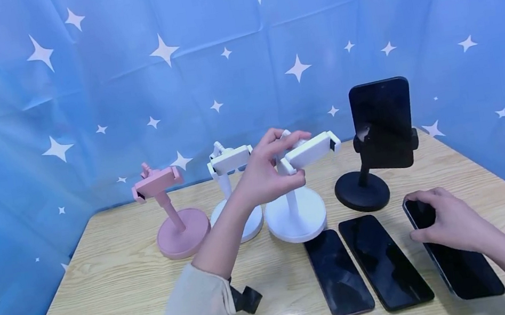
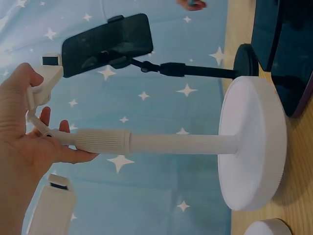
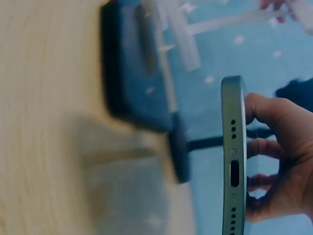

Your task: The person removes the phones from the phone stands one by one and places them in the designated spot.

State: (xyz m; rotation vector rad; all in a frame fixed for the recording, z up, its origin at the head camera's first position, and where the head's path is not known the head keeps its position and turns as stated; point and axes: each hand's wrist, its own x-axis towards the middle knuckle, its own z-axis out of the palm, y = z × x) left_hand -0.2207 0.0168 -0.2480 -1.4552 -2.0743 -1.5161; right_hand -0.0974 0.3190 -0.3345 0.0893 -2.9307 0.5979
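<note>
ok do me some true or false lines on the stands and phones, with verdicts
1. The left grip holds a white stand. True.
2. Three white stands are in view. False: two are.
3. In the head view, the pink stand is left of both white ones. True.
4. The pink stand bears a phone. False: the black stand does.
5. The right grip holds a phone. True.

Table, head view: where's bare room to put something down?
Widest: left front of the table, between its left edge, the pink stand and the left sleeve. Smaller: far right, bordered by the black stand, the right hand and the right edge. Crowded: right front, two flat phones beside the held phone; mid-table, two white stands close together.
</note>
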